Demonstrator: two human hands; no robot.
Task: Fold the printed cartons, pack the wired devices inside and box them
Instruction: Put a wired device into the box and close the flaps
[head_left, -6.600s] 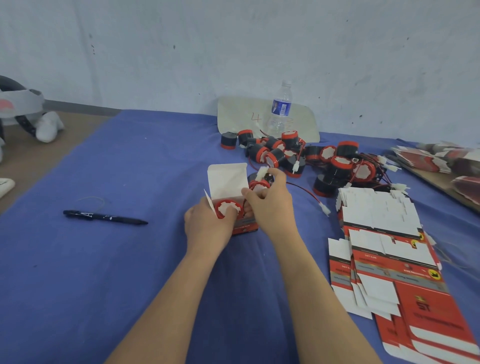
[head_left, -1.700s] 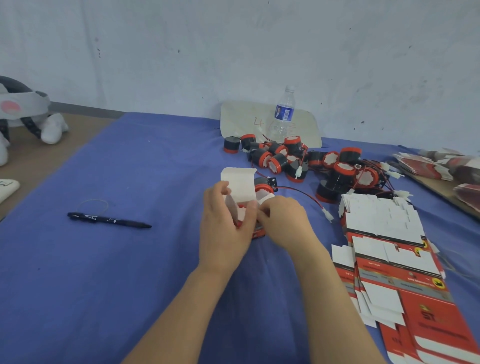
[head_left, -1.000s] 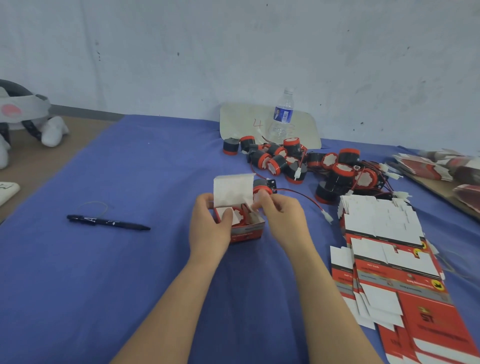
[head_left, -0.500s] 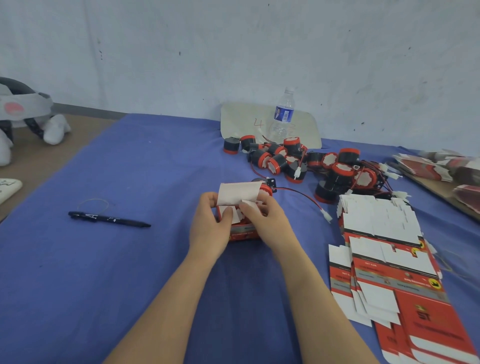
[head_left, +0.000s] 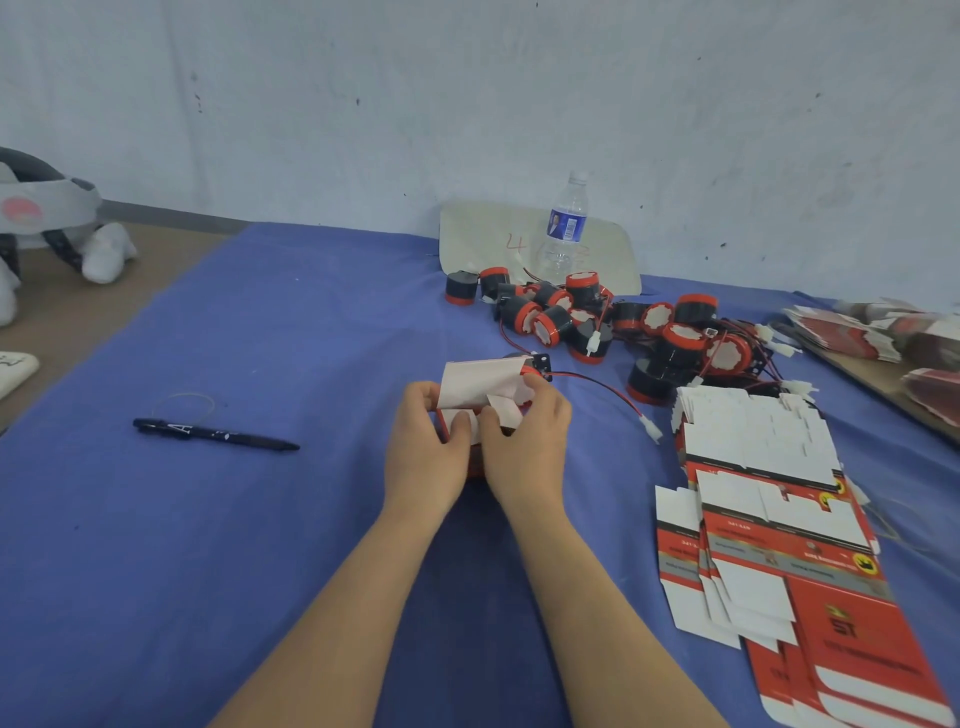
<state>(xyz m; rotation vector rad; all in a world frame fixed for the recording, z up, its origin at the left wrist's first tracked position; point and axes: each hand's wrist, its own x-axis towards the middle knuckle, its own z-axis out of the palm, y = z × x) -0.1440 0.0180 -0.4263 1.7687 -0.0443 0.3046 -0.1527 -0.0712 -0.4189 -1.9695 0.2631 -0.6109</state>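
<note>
Lid flap on the carton (head_left: 478, 385) stood upright a second ago. Now it's bent down over the opening and the device inside is out of sight. Left hand (head_left: 426, 441) and right hand (head_left: 524, 447) both grip the carton mid-tabletop (head_left: 260, 519), thumbs pressing the side flaps in. Looks nearly closed; only the lid tuck is left.

Around:
- flat carton stack (head_left: 769, 519), right
- wired device pile (head_left: 597, 317), behind
- water bottle (head_left: 563, 228)
- pen (head_left: 213, 434), left

Possible snag: a loose device (head_left: 537, 361) just behind the lid, its red wire (head_left: 597, 382) trailing right.
</note>
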